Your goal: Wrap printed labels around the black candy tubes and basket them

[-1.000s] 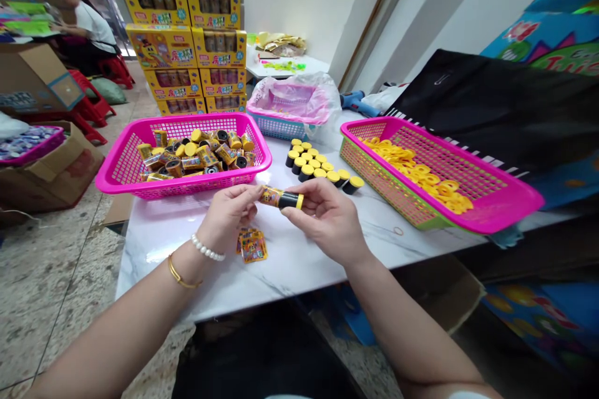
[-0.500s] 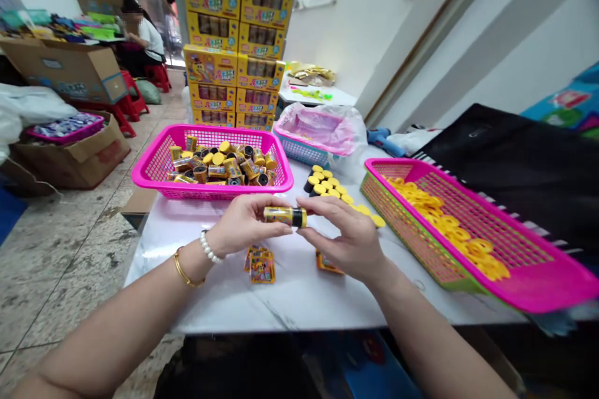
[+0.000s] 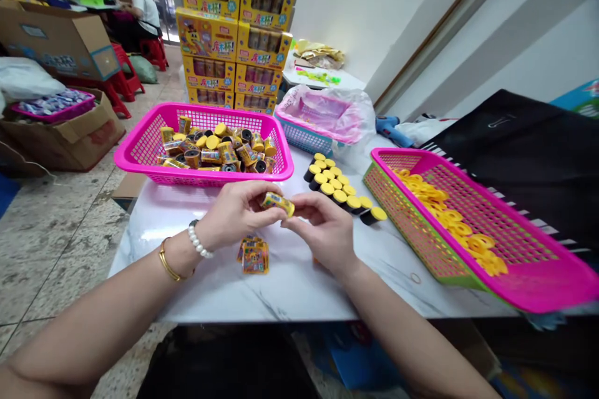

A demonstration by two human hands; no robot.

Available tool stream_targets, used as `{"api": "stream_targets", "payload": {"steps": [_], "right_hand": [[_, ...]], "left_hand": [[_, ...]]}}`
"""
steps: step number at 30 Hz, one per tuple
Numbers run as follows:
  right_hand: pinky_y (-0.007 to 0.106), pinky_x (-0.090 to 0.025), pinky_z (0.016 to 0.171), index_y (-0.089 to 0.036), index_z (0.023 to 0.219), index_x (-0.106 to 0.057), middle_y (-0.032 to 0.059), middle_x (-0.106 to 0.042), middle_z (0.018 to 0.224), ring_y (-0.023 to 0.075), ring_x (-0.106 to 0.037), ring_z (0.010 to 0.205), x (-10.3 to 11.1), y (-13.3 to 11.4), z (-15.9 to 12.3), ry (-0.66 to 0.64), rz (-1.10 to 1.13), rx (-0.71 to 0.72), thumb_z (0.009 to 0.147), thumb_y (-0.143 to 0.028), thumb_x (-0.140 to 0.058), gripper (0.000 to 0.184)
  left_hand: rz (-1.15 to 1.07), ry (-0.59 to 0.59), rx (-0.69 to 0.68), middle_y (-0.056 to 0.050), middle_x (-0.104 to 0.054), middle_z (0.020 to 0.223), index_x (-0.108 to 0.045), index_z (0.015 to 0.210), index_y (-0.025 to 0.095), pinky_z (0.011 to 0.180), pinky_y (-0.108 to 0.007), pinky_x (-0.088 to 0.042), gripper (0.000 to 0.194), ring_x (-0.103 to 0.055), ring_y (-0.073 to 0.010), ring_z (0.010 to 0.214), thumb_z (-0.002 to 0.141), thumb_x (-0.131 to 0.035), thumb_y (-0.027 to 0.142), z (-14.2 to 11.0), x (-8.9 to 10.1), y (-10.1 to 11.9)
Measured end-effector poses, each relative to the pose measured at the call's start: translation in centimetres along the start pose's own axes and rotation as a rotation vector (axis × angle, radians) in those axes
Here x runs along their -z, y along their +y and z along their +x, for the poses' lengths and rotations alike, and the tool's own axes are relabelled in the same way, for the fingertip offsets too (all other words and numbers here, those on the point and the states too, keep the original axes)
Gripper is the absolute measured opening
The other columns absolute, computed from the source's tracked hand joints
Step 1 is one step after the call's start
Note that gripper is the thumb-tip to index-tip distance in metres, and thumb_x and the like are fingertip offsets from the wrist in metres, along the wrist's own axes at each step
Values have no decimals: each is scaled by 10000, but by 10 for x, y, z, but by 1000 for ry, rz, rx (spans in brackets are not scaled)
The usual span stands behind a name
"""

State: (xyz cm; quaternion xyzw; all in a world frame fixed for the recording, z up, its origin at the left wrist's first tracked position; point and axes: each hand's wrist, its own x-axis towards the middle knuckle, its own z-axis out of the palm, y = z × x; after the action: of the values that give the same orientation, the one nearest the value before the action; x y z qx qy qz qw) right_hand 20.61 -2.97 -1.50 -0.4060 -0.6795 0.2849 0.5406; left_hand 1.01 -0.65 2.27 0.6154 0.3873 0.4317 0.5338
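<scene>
- Beyond the left hand: magenta plastic mesh basket [image 3: 143,132] holding loose labelled cylinders.
- Left hand [image 3: 236,215]: grasping a small yellow-labelled cylinder [image 3: 278,204] between the hands.
- Below the hands: flat yellow-orange printed wrappers [image 3: 255,255].
- Right hand [image 3: 322,230]: fingers closed on the cylinder's end.
- Beyond the right hand: row of black cylinders with yellow caps [image 3: 334,187].
- Right of the right hand: magenta-and-green mesh basket [image 3: 412,227] holding yellow rings [image 3: 449,219].

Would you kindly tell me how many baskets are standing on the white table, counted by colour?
pink basket: 1
blue basket: 1
green-and-pink basket: 1
Total: 3
</scene>
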Motion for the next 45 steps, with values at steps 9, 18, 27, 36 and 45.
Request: {"api": "stream_targets", "payload": {"steps": [9,18,27,36,45], "right_hand": [[335,-625,787,-256,1211,-681,42,-719,1016,154,-711,829,2,13,9,-186,365,-176,766,-387,-845,492],[311,-614,680,-262,828,-807,34,-727,847,165,-689,757,5,12,5,0,215,23,802,-307,-824,55],[310,-619,825,-337,1037,-799,31,-758,1057,181,-721,977,-1,8,0,-38,156,159,819,-150,-795,287],[325,-672,715,-279,1009,-798,74,-724,1164,225,-720,1026,-3,6,-6,-89,127,85,833,-259,-784,178],[287,-622,756,-279,1208,-726,43,-685,1256,193,-696,1005,11,-31,87,-109,-298,321,823,-226,-777,392]], "left_hand": [[159,-97,124,-44,-642,615,-639,702,138,434,-211,-373,421,-519,-100,451,811,-690,542,3,-1,-8],[-389,-339,409,-86,-697,631,-602,803,130,369,-191,-428,644,-603,-133,422,615,-796,715,6,-4,-16],[-455,-256,453,-61,-665,563,-588,815,129,349,-182,-436,521,-575,-123,371,844,-651,645,5,-14,-23],[-466,-234,488,-45,-641,522,-591,845,130,341,-182,-405,486,-547,-121,337,938,-537,605,5,-17,-20],[81,-34,228,30,-565,466,-540,742,156,331,-161,-305,254,-443,-68,305,953,-610,279,7,-3,-6]]}}
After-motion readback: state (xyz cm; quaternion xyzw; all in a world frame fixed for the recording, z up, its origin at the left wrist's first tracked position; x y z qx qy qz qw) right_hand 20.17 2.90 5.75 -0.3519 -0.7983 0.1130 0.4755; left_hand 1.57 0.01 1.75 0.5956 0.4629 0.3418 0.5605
